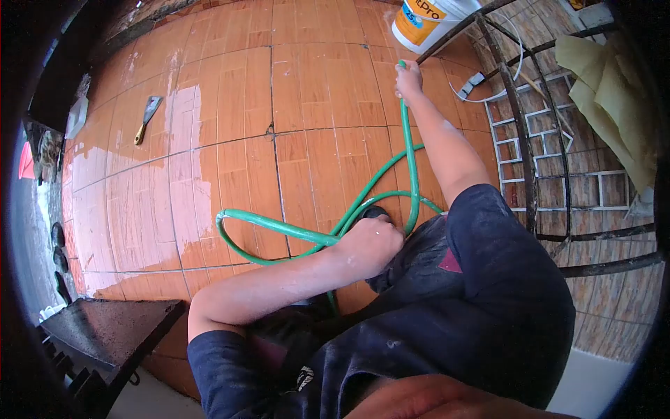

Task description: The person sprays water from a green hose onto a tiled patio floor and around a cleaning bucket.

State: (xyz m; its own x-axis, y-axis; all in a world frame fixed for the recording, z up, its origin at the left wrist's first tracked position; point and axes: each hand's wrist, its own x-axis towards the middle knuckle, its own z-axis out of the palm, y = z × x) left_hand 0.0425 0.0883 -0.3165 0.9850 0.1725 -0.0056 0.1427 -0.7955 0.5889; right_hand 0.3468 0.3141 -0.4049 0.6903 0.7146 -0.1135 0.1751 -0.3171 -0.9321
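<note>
A green garden hose (412,167) runs in loose loops over the orange tiled floor (237,91). Stretched out ahead of my body, my right hand (409,80) is wrapped round the hose close to its end, which pokes out above the fist toward the white bucket (436,22). My left hand (370,246) is closed round a bent length of the hose, low in front of me and over a dark shoe (375,211). The hose's open end points away from me; whether water is coming out of it I cannot make out.
A scraper (149,119) lies on the tiles at the left, beside a wet, shiny patch (132,209). Dark metal bars (520,133) stand along the right, with brownish cloth or paper (607,91) over them. A dark metal step (112,328) sits at the lower left.
</note>
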